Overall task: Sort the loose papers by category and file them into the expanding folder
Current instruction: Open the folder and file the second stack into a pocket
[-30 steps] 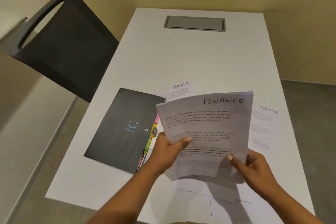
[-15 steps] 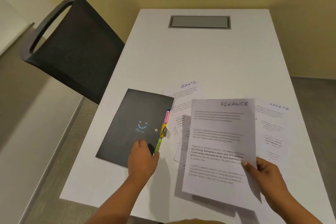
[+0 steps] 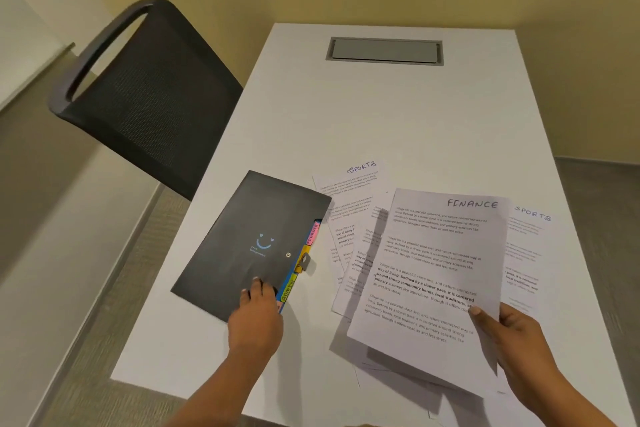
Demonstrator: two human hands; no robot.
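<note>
The right hand (image 3: 519, 340) pinched the FINANCE sheets (image 3: 440, 253) by their near right corner, thumb on top, holding them tilted over the loose papers (image 3: 349, 211) on the table (image 3: 381, 114). Off to its left the black expanding folder (image 3: 242, 236) lay flat. The left hand (image 3: 256, 322) touched the folder's near corner beside the coloured tabs (image 3: 311, 236), though whether it gripped the edge, I couldn't tell.

white tabletop (image 3: 381, 121): black expanding folder (image 3: 242, 236), coloured tabs (image 3: 311, 236) along its right edge, left hand (image 3: 256, 319) resting on its near corner; right hand (image 3: 512, 336) pinching a sheet headed finance (image 3: 433, 253) above loose sheets headed sports (image 3: 349, 191); grey hatch (image 3: 384, 50) at far end; black mesh chair (image 3: 145, 97) at left.
</note>
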